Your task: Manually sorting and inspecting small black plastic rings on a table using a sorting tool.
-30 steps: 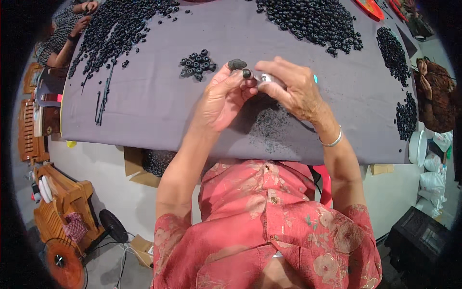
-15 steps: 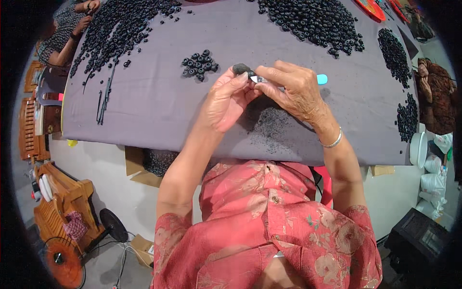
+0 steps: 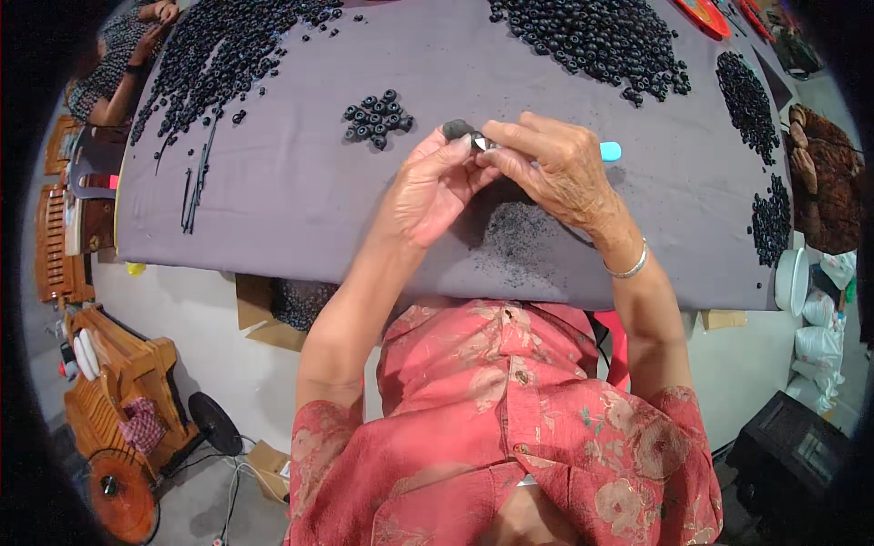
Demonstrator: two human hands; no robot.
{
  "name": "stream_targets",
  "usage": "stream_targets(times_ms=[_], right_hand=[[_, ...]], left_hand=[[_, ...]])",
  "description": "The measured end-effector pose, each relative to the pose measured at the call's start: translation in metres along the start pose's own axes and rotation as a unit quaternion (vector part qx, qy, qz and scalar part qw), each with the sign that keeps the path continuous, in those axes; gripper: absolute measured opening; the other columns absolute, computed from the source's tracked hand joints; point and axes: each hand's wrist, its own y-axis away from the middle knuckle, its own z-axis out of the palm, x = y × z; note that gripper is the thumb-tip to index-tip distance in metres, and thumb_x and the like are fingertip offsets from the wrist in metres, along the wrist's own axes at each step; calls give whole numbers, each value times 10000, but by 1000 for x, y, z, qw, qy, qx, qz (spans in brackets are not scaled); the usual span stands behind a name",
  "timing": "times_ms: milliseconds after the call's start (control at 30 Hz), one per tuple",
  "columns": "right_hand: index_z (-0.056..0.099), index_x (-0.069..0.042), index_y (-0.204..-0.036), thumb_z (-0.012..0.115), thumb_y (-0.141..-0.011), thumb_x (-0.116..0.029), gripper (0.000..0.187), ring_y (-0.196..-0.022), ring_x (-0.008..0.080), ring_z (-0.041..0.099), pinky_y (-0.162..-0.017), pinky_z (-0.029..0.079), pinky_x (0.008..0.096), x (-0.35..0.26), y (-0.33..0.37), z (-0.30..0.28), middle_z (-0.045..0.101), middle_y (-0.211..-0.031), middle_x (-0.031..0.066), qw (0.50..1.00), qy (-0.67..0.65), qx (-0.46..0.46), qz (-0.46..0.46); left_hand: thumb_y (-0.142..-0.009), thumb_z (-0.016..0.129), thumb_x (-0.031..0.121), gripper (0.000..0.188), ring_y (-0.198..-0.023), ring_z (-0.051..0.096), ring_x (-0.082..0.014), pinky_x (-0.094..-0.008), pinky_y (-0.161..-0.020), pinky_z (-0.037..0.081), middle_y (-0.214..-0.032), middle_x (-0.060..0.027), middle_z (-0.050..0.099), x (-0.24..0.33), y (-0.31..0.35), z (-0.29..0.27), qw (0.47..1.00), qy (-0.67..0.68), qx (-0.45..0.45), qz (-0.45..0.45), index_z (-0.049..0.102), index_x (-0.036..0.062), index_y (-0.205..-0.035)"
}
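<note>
My left hand (image 3: 430, 187) pinches a small black bead (image 3: 475, 138) between thumb and fingers, above the grey tablecloth. Something dark grey and rounded (image 3: 457, 129) sits at the tip of its forefinger, perhaps a finger cover. In my right hand (image 3: 555, 168) is a small knife (image 3: 610, 151) with a light blue handle end sticking out behind the fingers. Its pale blade (image 3: 482, 144) lies against the bead. Below the hands, dark crumbs (image 3: 519, 241) are scattered on the cloth. A small cluster of black beads (image 3: 377, 118) rests just left of my hands.
Big heaps of black beads lie at the far left (image 3: 218, 55) and far right (image 3: 592, 45), smaller piles (image 3: 748, 105) at the right edge. Thin black rods (image 3: 193, 196) lie at left. Another person's arm (image 3: 127, 91) shows at upper left. A white basin (image 3: 791, 282) stands by the right corner.
Both hands stay almost in place. The blade and bead have turned slightly between the fingers, and the bead shows a little differently beside the left thumb.
</note>
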Motion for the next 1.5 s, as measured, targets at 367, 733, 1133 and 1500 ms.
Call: stream_targets(times_ms=[367,733,1133,1500], right_hand=[[671,1,-1000,653,-859,-200,246,-753,185,656,-666,505,302,14,-4,-12,680,-851,122,983,-143,-51,106],[680,-17,-912,747,-723,-69,207,-668,147,577,-605,455,284,5,-2,-7,595,-748,67,968,-229,-44,96],[680,-31,-853,664,-839,-188,158,-607,181,566,-567,436,316,15,-14,-15,583,-671,112,978,-87,-119,150],[669,-85,-890,627,-821,-270,201,-816,371,643,-712,510,464,130,-66,2,670,-834,161,953,224,-49,199]], left_hand=[[-897,600,58,179,-870,628,-173,-379,-814,560,-956,-71,616,-4,-4,-3,997,-63,-21,31,495,50,-1042],[-899,604,53,213,-877,634,-157,-334,-752,561,-967,-57,607,-4,-5,-3,993,-108,-39,17,466,55,-1062],[-882,629,99,272,-804,605,-110,-280,-701,540,-908,-28,583,8,4,6,990,-127,-51,-25,489,33,-1105],[-779,697,132,218,-707,591,-266,-399,-657,462,-774,-116,575,58,11,-28,583,-760,208,197,610,10,-936]])
